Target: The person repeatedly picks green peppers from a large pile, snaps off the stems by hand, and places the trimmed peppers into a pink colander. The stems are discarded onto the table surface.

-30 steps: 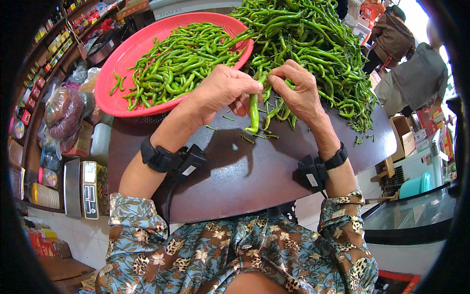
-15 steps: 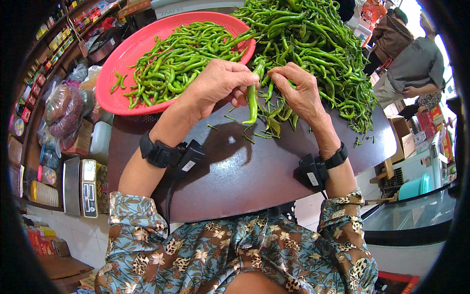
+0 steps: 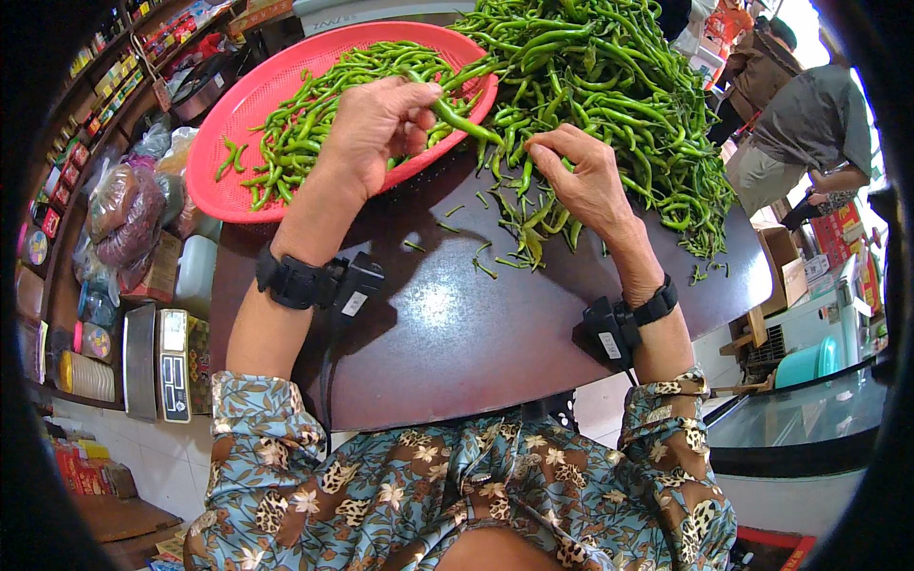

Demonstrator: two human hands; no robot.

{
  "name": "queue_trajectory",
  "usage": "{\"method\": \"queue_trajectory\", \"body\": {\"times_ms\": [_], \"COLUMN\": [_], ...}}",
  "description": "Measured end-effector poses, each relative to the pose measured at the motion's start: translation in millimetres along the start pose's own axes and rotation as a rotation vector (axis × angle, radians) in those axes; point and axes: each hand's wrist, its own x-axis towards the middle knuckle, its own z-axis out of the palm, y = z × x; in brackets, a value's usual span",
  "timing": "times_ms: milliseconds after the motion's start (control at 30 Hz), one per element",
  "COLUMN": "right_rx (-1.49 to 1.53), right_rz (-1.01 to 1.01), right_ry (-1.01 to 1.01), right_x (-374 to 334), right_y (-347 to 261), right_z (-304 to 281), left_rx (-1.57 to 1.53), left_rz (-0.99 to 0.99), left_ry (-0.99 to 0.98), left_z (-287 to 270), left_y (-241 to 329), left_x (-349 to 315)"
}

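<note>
My left hand (image 3: 379, 128) pinches a long green chili pepper (image 3: 464, 122) between thumb and fingers, above the near right rim of a round red plastic basket (image 3: 217, 186). Many green chili peppers (image 3: 309, 133) lie in that basket. To the right, my right hand (image 3: 583, 176) is closed, thumb against fingertips, just in front of a big heap of green chili peppers (image 3: 628, 95). Whatever is between its fingertips is too small to make out. Short bits of green stem (image 3: 484, 262) are scattered on the dark table (image 3: 428, 352) between my hands.
Both wrists wear black straps with small devices. Filled plastic bags (image 3: 124, 214) and a digital scale (image 3: 174, 366) stand left of the table. Other people (image 3: 809, 133) are beyond its right side, near a cardboard box (image 3: 783, 266).
My left hand has moved left and away from me, carrying the pepper from the table's middle to the basket's rim. My right hand has stayed nearly in place.
</note>
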Motion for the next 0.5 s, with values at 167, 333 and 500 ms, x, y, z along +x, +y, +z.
{"method": "queue_trajectory", "body": {"times_ms": [167, 333, 500], "right_rx": [-0.042, -0.034, -0.041], "right_rz": [0.026, 0.044, 0.074], "right_ry": [-0.007, -0.004, -0.005], "right_x": [-1, 0, -1], "right_y": [-2, 3, 6], "right_z": [1, 0, -1], "left_rx": [-0.086, -0.153, -0.103], "left_rz": [0.074, 0.135, 0.174], "left_ry": [0.163, 0.251, 0.323], "left_z": [-23, -44, -52], "left_y": [9, 17, 21], "left_x": [7, 18, 21]}}
